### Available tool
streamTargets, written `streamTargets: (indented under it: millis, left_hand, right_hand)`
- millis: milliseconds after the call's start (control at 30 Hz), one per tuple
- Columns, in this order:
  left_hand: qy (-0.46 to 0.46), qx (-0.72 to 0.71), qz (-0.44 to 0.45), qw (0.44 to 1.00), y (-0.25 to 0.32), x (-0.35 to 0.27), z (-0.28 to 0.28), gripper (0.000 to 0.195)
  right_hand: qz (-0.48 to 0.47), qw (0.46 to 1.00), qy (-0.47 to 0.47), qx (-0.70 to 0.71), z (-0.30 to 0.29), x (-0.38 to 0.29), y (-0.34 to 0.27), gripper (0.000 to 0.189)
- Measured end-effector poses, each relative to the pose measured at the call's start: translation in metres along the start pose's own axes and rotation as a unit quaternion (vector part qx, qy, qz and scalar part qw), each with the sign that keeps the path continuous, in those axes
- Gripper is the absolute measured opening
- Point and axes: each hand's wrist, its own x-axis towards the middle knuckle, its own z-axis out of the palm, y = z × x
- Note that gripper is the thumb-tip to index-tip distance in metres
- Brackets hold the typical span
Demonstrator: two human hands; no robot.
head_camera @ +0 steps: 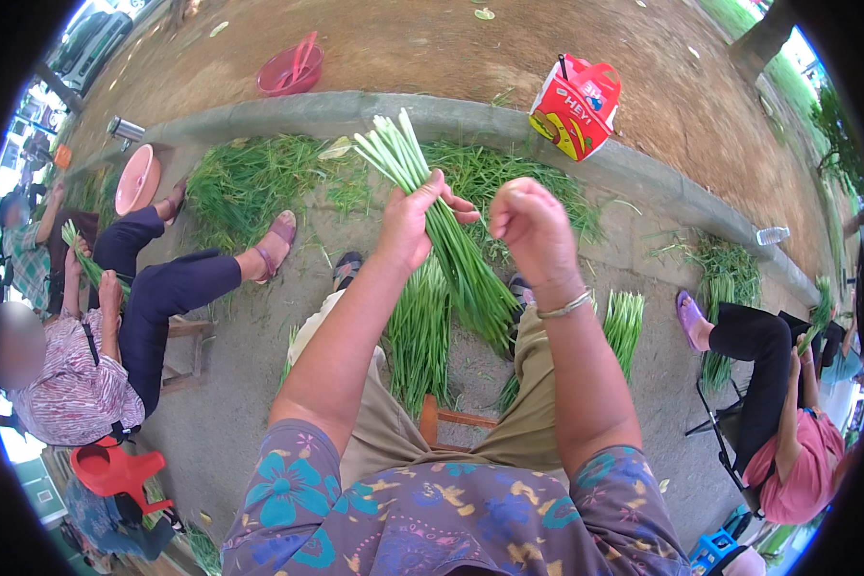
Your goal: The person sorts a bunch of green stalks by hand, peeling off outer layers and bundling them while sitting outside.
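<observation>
My left hand (412, 219) grips a bunch of long green garlic chives (468, 270) around its middle. The pale stem ends point up and away, while the green leaves hang down toward my right knee. Just right of the bunch, my right hand (534, 223) is raised with its fingers curled in. It is slightly blurred, and whether a thin strand sits in it is not visible. Below, between my legs, more chives (421, 338) lie on the pavement. Another chive bundle (623, 327) is beside my right leg.
Loose green trimmings (252, 187) lie along a concrete curb (468, 119). On or beyond it are a red bag (576, 108), a dark pink basin (288, 72) and a plastic bottle (772, 235). Seated people (79, 381) flank me, also handling greens. A red stool (119, 468) stands at left.
</observation>
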Motion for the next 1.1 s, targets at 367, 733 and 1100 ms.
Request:
streamTargets:
  millis: [367,733,1100]
  left_hand:
    - [-0.07,-0.154,-0.048,0.984,0.011,0.009,-0.016,0.024]
    - [-0.037,-0.214,0.041,0.975,0.044,0.014,-0.04,0.022]
    - [0.028,-0.182,0.057,0.981,0.044,0.013,-0.045,0.021]
  right_hand:
    - [-0.12,0.949,0.188,-0.224,-0.019,0.009,-0.012,0.014]
    - [-0.196,0.873,0.28,-0.349,-0.038,0.019,-0.008,0.014]
    - [-0.207,0.858,0.199,-0.427,-0.021,0.014,0.001,0.02]
